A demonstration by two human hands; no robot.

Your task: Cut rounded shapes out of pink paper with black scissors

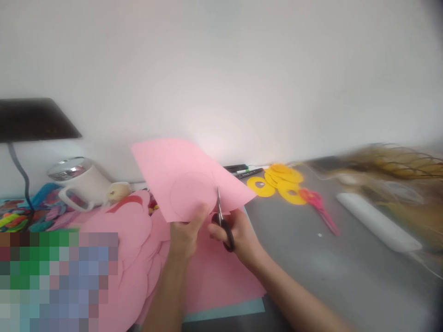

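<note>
My left hand (188, 233) grips the lower edge of a pink paper sheet (183, 161), thumb on top and the other fingers hidden beneath. A circle is drawn in thin line on that sheet. In my right hand (238, 235) are black-handled scissors (226, 233), their blades at the right side of the drawn circle, where the paper is cut in from its lower edge. Below both hands lie more pink sheets (221, 276), with a light blue sheet (224, 310) showing under them. To the left is a heap of cut pink paper circles (133, 230).
Yellow paper rings (290, 191), pink scissors (321, 210) and several pens (247, 171) lie toward the wall. A white power strip (379, 221) rests at right on the grey table (311, 276). A white mug (83, 182) stands at left below a dark screen (38, 119).
</note>
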